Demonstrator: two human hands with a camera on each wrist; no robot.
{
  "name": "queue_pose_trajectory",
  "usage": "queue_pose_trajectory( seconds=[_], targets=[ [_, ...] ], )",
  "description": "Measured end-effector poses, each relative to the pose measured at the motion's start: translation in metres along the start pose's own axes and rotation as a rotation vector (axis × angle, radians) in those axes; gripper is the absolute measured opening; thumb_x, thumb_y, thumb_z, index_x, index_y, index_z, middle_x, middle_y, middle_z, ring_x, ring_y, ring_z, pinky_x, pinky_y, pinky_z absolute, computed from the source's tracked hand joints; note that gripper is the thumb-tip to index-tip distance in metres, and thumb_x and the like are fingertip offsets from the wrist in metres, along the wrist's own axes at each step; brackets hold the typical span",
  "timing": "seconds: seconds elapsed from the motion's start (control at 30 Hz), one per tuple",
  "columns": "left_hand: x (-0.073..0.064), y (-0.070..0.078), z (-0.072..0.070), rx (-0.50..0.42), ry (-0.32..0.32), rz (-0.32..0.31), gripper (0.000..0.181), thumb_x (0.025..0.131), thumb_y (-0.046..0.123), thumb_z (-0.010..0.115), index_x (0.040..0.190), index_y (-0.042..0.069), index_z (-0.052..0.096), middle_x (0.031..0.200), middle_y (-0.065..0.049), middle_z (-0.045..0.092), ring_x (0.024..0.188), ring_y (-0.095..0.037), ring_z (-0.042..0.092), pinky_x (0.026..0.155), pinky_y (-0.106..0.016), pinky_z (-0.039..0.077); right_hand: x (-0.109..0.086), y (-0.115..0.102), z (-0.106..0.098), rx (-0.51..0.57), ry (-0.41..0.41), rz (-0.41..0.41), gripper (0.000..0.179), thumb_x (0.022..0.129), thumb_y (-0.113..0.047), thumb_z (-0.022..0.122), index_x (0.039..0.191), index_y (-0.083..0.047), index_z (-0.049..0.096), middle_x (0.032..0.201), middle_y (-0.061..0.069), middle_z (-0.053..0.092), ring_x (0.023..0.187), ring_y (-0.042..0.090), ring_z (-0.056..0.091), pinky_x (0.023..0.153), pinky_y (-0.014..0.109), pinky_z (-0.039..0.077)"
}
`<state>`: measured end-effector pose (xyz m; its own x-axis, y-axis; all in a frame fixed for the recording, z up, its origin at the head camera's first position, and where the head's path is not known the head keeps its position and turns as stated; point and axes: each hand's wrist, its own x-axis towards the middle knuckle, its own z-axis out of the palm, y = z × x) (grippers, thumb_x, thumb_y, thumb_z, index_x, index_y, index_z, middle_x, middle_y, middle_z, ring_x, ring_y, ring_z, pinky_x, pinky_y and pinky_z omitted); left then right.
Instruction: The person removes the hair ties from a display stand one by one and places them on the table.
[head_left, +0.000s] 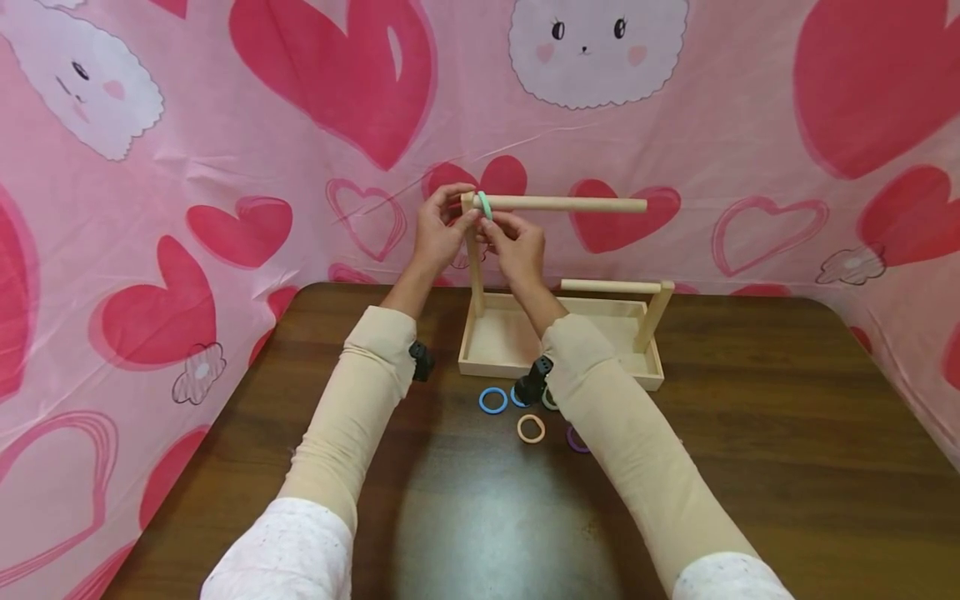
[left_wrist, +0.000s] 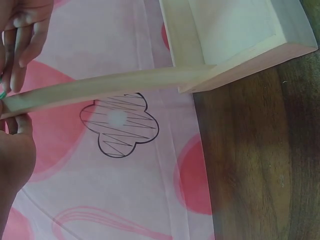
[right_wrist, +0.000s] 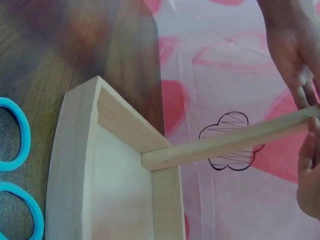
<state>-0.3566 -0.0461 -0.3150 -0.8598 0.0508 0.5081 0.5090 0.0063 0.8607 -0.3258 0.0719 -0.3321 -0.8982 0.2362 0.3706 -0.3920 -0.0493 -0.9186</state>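
A mint-green ring [head_left: 485,206] hangs round the upper wooden rod [head_left: 577,203], at its left end beside the tall post [head_left: 476,267]. My left hand [head_left: 437,233] grips the top of this post, thumb in front and fingers behind. From the other side my right hand [head_left: 521,252] pinches the lower edge of the ring between thumb and index finger. In the left wrist view the left hand [left_wrist: 17,155] lies against the post's end, and a sliver of the green ring [left_wrist: 2,93] shows. The right wrist view has the right hand [right_wrist: 309,182] beside the post.
The post rises from a shallow wooden box [head_left: 495,368] on the brown table [head_left: 337,467]. A shorter post [head_left: 654,318] carries a lower rod [head_left: 611,286]. In front lie a blue ring [head_left: 493,401], an orange ring [head_left: 531,429] and several others, partly hidden by the right arm. A pink heart-patterned cloth hangs behind.
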Motion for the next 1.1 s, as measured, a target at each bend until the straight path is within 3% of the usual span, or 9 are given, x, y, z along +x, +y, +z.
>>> queue_pose_trajectory(
  seconds=[0.07,0.2,0.3,0.4,0.77,1.1],
  targets=[
    [0.0,0.0,0.0,0.0,0.001,0.001,0.036,0.091,-0.012,0.064,0.127,-0.013,0.058,0.127,-0.032,0.062,0.112,-0.026,0.065,0.09,-0.019,0.052,0.0,0.0,-0.001,0.0,-0.001,-0.001,0.023,0.096,-0.001,0.067,0.114,0.014,0.071,0.107,0.037,0.069,0.063,-0.005,0.067,0.084,0.05,0.06],
    [0.0,-0.001,0.0,0.005,0.006,0.002,0.036,0.091,-0.012,0.064,0.127,-0.013,0.058,0.126,-0.032,0.063,0.111,-0.023,0.065,0.089,-0.018,0.052,0.0,0.0,-0.005,0.006,-0.007,0.011,0.025,0.096,-0.002,0.067,0.115,0.013,0.07,0.107,0.037,0.069,0.063,-0.005,0.068,0.074,0.033,0.064],
    [0.0,-0.001,0.0,0.005,0.006,0.008,0.036,0.092,-0.012,0.064,0.127,-0.013,0.058,0.125,-0.033,0.063,0.111,-0.023,0.065,0.089,-0.019,0.052,0.001,0.0,-0.008,0.025,-0.01,0.025,0.026,0.097,-0.002,0.066,0.117,0.013,0.069,0.106,0.037,0.07,0.062,-0.004,0.069,0.065,0.02,0.061],
    [0.0,-0.001,0.0,0.002,0.004,0.013,0.035,0.092,-0.012,0.064,0.127,-0.013,0.058,0.125,-0.033,0.063,0.11,-0.023,0.065,0.089,-0.019,0.052,0.0,-0.001,-0.012,0.029,-0.011,0.021,0.026,0.097,-0.003,0.065,0.117,0.013,0.069,0.102,0.036,0.072,0.062,-0.002,0.069,0.06,0.015,0.058],
    [0.002,-0.002,0.001,-0.003,0.005,0.013,0.035,0.092,-0.013,0.063,0.127,-0.014,0.058,0.125,-0.033,0.062,0.109,-0.024,0.065,0.089,-0.02,0.054,-0.001,-0.007,-0.022,-0.023,-0.018,-0.064,0.026,0.098,-0.007,0.065,0.116,0.012,0.07,0.096,0.034,0.073,0.063,-0.003,0.07,0.064,0.016,0.059],
    [0.002,-0.003,0.001,-0.006,0.003,0.002,0.035,0.092,-0.013,0.063,0.126,-0.014,0.058,0.127,-0.033,0.062,0.111,-0.027,0.064,0.089,-0.021,0.055,0.002,-0.007,-0.029,-0.049,0.005,-0.087,0.026,0.096,-0.008,0.069,0.114,0.011,0.072,0.1,0.037,0.071,0.066,0.0,0.071,0.069,0.021,0.061]
  ],
)
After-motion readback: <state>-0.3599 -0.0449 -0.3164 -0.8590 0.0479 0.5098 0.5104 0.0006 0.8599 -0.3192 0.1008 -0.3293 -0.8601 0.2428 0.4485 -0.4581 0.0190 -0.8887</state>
